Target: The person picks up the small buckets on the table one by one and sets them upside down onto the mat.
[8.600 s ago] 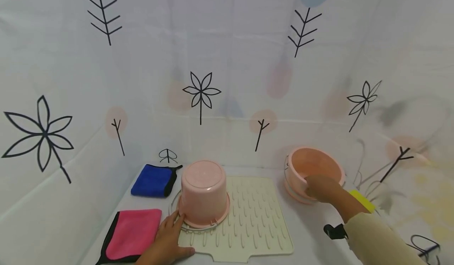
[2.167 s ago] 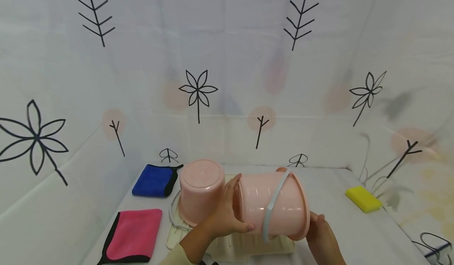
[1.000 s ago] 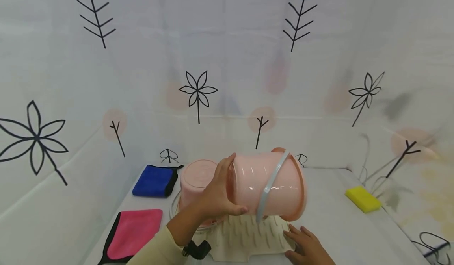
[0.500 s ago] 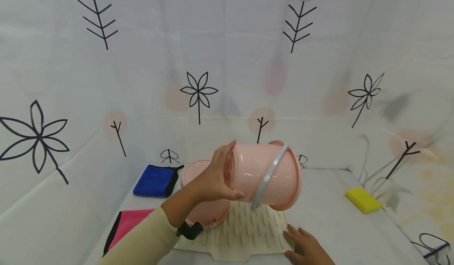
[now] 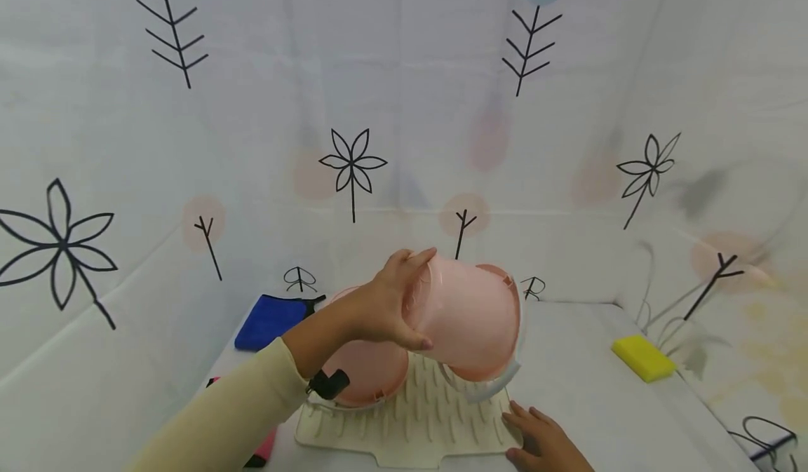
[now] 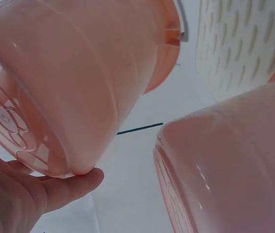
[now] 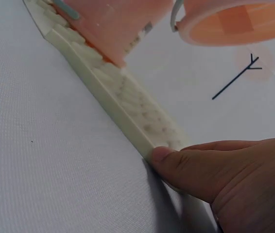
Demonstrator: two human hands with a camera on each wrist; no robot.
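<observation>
My left hand [image 5: 381,307] grips a pink bucket [image 5: 470,311] round its base and holds it in the air, lying on its side. Its mouth faces right and slightly down, and its pale grey handle [image 5: 489,390] hangs below the rim. A second pink bucket [image 5: 372,370] stands upside down on the cream ribbed drying mat [image 5: 435,416], partly hidden behind my left forearm. At the mat's near right corner rests my right hand [image 5: 548,444]. In the right wrist view its thumb [image 7: 191,167] touches the mat's edge; the other fingers are mostly hidden.
A folded blue cloth [image 5: 268,322] lies at the back left. Most of a pink cloth [image 5: 265,449] is covered by my left sleeve. The yellow sponge [image 5: 644,358] sits near the table's right edge. Patterned white fabric hangs behind the white tabletop.
The bucket, earlier upright at the right, was turned sideways between both hands, then raised by my left hand. Now its mouth dips lower and its handle swings off its side. My right hand moved onto the mat.
</observation>
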